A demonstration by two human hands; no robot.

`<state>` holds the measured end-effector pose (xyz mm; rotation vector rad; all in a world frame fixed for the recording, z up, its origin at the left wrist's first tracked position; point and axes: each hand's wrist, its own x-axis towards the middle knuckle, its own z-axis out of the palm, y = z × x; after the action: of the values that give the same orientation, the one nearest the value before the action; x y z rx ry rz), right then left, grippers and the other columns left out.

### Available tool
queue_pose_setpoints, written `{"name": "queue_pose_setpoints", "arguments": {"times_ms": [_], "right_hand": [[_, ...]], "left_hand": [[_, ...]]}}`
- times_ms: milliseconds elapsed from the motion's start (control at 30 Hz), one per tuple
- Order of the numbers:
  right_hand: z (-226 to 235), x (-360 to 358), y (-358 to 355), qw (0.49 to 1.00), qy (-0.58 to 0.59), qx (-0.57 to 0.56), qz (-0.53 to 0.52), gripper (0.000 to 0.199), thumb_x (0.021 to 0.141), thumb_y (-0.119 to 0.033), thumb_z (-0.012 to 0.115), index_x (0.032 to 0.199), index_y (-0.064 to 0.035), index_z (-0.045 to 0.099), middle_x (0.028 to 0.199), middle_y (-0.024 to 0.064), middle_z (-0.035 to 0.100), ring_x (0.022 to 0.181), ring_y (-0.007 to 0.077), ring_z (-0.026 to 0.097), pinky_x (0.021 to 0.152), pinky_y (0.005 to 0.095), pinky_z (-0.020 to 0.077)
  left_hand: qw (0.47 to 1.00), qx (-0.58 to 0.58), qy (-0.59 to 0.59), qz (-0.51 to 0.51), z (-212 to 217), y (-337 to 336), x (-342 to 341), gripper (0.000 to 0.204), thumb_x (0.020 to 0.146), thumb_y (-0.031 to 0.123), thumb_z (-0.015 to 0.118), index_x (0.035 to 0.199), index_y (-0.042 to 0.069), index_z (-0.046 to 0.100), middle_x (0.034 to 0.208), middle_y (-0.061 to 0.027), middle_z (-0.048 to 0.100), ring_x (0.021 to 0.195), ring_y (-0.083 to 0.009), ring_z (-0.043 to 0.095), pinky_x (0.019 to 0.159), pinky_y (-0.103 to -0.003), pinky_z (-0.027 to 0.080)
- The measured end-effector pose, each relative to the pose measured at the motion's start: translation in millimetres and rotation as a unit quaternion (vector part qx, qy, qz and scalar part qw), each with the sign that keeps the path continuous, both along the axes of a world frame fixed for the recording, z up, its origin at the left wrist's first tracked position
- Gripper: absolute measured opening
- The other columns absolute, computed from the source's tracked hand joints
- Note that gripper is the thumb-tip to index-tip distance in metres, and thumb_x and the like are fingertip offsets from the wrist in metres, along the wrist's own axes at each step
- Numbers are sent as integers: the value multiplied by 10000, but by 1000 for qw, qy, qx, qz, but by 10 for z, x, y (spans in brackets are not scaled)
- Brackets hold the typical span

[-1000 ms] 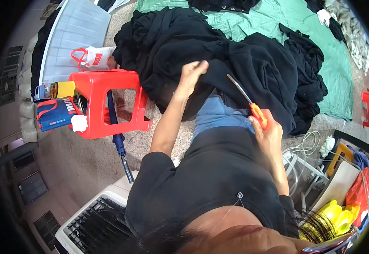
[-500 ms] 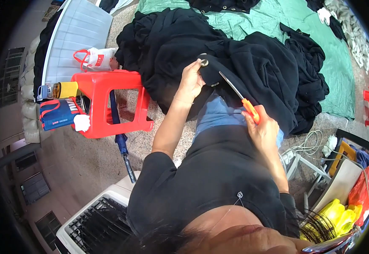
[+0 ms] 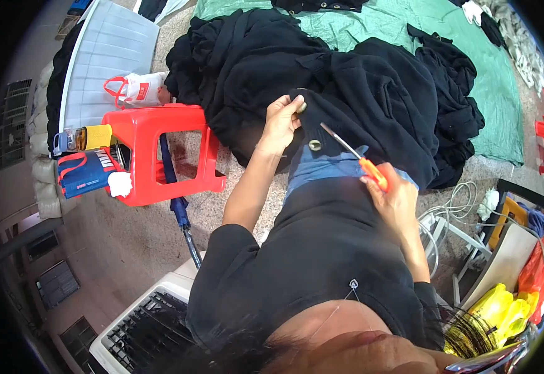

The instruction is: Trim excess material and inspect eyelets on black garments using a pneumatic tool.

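My left hand (image 3: pixel 279 126) pinches the edge of a black garment (image 3: pixel 325 118) by a round brass-coloured button (image 3: pixel 301 107). A second button (image 3: pixel 315 145) shows lower on the same edge. My right hand (image 3: pixel 394 194) is closed round the handle of orange-handled scissors (image 3: pixel 350 148). Their narrow metal blades look closed and point up and left, over the cloth near the second button. The garment lies across my lap, over blue jeans (image 3: pixel 322 171), and merges with a big black cloth heap (image 3: pixel 247 56) in front.
A red plastic stool (image 3: pixel 153 115) at left holds a white bag (image 3: pixel 141 88); a blue pouch (image 3: pixel 88 174) is at its side. An umbrella (image 3: pixel 181 218) leans by it. Green sheeting (image 3: pixel 496 118) lies beneath the heap. Cables (image 3: pixel 456 202) and bags (image 3: pixel 496 311) are at right.
The garment edge has turned, so the second button now faces up. The scissors have shifted slightly down and right, away from the left hand. The left hand keeps its pinch.
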<state>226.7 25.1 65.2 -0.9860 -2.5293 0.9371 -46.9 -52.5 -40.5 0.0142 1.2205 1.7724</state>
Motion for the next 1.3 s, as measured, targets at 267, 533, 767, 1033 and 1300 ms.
{"name": "queue_pose_setpoints", "arguments": {"times_ms": [267, 533, 767, 1033, 1300], "right_hand": [[11, -96, -41, 999, -35, -4, -13, 291, 822, -349, 714, 879, -91, 593, 646, 152, 633, 578, 336, 640, 507, 404, 478], [-15, 104, -3, 999, -30, 10, -29, 298, 825, -348, 709, 950, -94, 615, 722, 143, 660, 656, 334, 661, 561, 389, 500], [83, 255, 16, 996, -76, 9, 55, 327, 815, -381, 705, 876, -77, 602, 697, 125, 637, 621, 331, 643, 543, 390, 491], [136, 154, -8, 988, -114, 21, 101, 337, 810, -370, 707, 817, -61, 572, 702, 129, 637, 602, 321, 640, 539, 386, 487], [154, 95, -5, 987, -122, 12, 104, 334, 818, -386, 703, 823, -72, 589, 676, 131, 635, 606, 324, 642, 540, 389, 487]], "left_hand": [[1000, 6, -12, 15, 27, -59, 120, 169, 939, 242, 596, 937, 74, 599, 857, -22, 655, 729, -108, 632, 627, -242, 524], [992, -60, -18, -108, 123, -293, 348, 83, 929, 163, 614, 926, 80, 613, 747, 48, 611, 560, 0, 521, 479, -131, 389], [995, -23, -37, -87, 98, -322, 366, 129, 939, 165, 595, 851, 73, 619, 715, 25, 610, 571, -25, 526, 499, -174, 396], [996, -72, 30, 37, -49, -246, 572, 194, 938, 193, 599, 777, 85, 597, 658, 34, 577, 460, -21, 424, 411, -174, 308], [994, -77, -18, 78, -113, -247, 634, 195, 956, 189, 561, 784, 104, 531, 653, 36, 529, 484, -36, 440, 404, -194, 318]]}}
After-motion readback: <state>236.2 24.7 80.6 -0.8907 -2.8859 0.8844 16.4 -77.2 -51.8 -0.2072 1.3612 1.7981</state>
